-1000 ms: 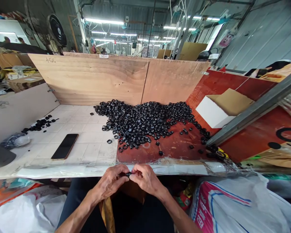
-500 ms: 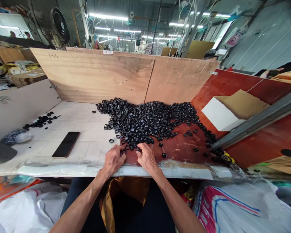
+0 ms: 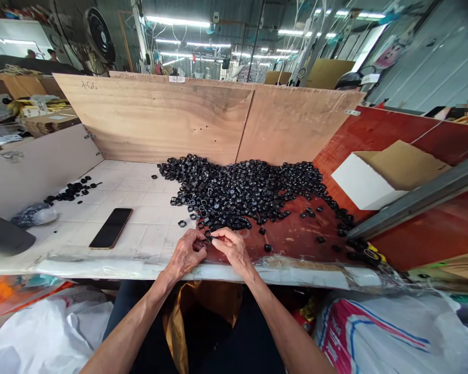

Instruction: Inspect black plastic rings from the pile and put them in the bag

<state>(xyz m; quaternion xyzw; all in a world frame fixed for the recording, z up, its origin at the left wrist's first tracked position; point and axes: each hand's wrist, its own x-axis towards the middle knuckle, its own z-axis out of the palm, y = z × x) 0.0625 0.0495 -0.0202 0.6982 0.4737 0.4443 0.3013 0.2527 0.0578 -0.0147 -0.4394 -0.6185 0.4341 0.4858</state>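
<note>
At the front of the worktable, my left hand (image 3: 187, 253) is closed on a small black plastic ring (image 3: 206, 242) held at its fingertips. My right hand (image 3: 233, 252) meets it from the right, thumb and forefinger pinched by the ring. Whatever sits in that pinch is too small to make out. Just beyond both hands spreads a large heap of small black plastic pieces (image 3: 234, 189), rings and caps among them. A loose black ring (image 3: 182, 224) lies left of the heap's near end.
A phone (image 3: 111, 228) lies on the white tabletop at left, near a smaller cluster of black pieces (image 3: 72, 191). Wooden boards (image 3: 164, 119) wall the back. An open carton (image 3: 368, 179) and a slanted metal bar (image 3: 417, 195) stand at right. A brown bag (image 3: 175, 327) hangs open below.
My right hand has moved left from the heap's near edge to meet my left hand. A ring now shows between the fingertips. The view has shifted slightly.
</note>
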